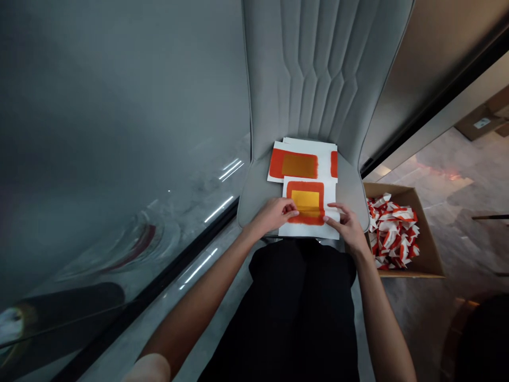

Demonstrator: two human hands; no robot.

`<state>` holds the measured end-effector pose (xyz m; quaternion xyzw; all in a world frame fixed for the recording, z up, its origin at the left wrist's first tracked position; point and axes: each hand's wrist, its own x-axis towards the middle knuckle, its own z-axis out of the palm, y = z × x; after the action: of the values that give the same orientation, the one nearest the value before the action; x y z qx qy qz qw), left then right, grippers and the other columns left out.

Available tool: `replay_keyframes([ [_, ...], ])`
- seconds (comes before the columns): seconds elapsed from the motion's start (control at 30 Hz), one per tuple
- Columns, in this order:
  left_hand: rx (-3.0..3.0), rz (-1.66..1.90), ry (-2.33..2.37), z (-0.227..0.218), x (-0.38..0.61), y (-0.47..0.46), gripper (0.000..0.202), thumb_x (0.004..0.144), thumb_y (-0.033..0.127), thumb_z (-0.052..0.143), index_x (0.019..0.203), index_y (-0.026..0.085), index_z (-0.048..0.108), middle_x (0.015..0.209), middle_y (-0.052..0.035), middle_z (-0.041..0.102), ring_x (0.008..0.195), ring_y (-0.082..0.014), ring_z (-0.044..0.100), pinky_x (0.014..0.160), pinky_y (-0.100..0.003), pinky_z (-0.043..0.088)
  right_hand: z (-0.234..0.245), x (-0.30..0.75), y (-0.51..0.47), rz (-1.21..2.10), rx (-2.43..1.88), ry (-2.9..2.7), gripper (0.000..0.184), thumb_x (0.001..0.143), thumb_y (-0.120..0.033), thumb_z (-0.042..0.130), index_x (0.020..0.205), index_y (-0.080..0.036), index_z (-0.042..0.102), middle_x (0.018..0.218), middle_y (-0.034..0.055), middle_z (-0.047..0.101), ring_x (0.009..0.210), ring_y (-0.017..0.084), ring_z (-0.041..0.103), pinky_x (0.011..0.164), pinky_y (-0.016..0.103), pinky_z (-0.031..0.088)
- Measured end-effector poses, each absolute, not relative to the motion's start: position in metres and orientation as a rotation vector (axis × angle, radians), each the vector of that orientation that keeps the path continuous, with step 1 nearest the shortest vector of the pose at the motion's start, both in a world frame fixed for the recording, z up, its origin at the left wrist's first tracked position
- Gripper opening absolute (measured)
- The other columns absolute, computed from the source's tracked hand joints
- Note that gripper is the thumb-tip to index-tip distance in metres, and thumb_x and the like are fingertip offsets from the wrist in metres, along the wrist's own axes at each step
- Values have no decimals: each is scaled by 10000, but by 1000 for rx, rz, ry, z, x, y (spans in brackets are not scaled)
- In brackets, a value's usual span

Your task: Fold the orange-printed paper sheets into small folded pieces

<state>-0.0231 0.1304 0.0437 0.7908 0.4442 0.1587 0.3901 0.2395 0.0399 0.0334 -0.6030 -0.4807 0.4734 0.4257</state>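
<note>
A sheet of joss paper (pixel 309 229), white with an orange-red block and a gold square (pixel 306 197), lies on the front of a grey chair seat. A crease or raised fold crosses the lower gold part. My left hand (pixel 278 212) is closed in a pinch at the left side of the gold square, on the paper. On the right edge of that sheet rests my right hand (pixel 347 224), thumb and forefinger apart on either side of the crease's line. Behind it, more joss paper sheets (pixel 276 164) lie overlapping in a loose stack.
The grey chair (pixel 270 63) has a tall padded back. Right of it, a cardboard box (pixel 431 249) on the floor holds many folded red and white paper pieces (pixel 393 231). A glossy panel (pixel 119 106) stands at the left. More cartons (pixel 479 122) sit far right.
</note>
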Motion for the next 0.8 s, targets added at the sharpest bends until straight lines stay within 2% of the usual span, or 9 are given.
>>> replay_keyframes([
  [0.1, 2044, 386, 1093, 47, -24, 130, 108, 940, 295, 706, 917, 191, 719, 873, -19, 733, 749, -154, 630, 701, -274, 441, 28, 234, 50, 1266, -1446, -1139, 526, 735, -550, 872, 1128, -220, 757, 1117, 60, 768, 940, 229, 714, 756, 302, 574],
  [0.23, 2205, 372, 977, 52, -21, 129, 150, 979, 266, 661, 1100, 203, 724, 958, -41, 738, 855, -183, 653, 781, -300, 460, 23, 237, 55, 1333, -1487, -1088, 504, 712, -517, 891, 1094, -201, 796, 1023, 56, 784, 866, 218, 707, 706, 286, 546],
  [0.3, 2289, 371, 905, 53, -15, 129, 187, 993, 265, 647, 1156, 207, 720, 1022, -57, 742, 924, -200, 659, 850, -324, 467, 22, 239, 56, 1328, -1488, -1089, 495, 712, -508, 891, 1088, -199, 800, 1041, 57, 785, 868, 212, 702, 705, 278, 534],
  [0.4, 2343, 385, 859, 53, -4, 129, 200, 1006, 316, 643, 1150, 210, 731, 1080, -68, 737, 969, -213, 660, 893, -340, 469, 22, 239, 58, 1343, -1502, -1090, 503, 713, -505, 886, 1102, -198, 799, 1029, 55, 786, 856, 205, 694, 700, 272, 519],
  [0.57, 2276, 445, 852, 47, 8, 130, 182, 995, 325, 670, 1087, 194, 756, 1009, -57, 728, 894, -189, 660, 811, -300, 473, 23, 240, 61, 1344, -1534, -1154, 480, 730, -525, 858, 1073, -194, 796, 949, 46, 773, 804, 201, 675, 682, 276, 506],
  [0.7, 2210, 489, 898, 41, 9, 130, 138, 979, 304, 694, 1015, 201, 778, 939, -38, 726, 843, -173, 659, 759, -278, 458, 28, 246, 60, 1148, -1581, -1398, 477, 806, -545, 795, 1144, -210, 767, 878, 39, 724, 760, 203, 630, 685, 301, 512],
  [0.8, 2191, 502, 928, 37, 10, 129, 131, 971, 295, 704, 1003, 200, 789, 915, -37, 729, 814, -168, 658, 734, -273, 448, 37, 248, 57, 780, -1685, -1592, 491, 864, -528, 754, 1248, -222, 734, 919, 68, 670, 801, 230, 601, 748, 354, 527],
])
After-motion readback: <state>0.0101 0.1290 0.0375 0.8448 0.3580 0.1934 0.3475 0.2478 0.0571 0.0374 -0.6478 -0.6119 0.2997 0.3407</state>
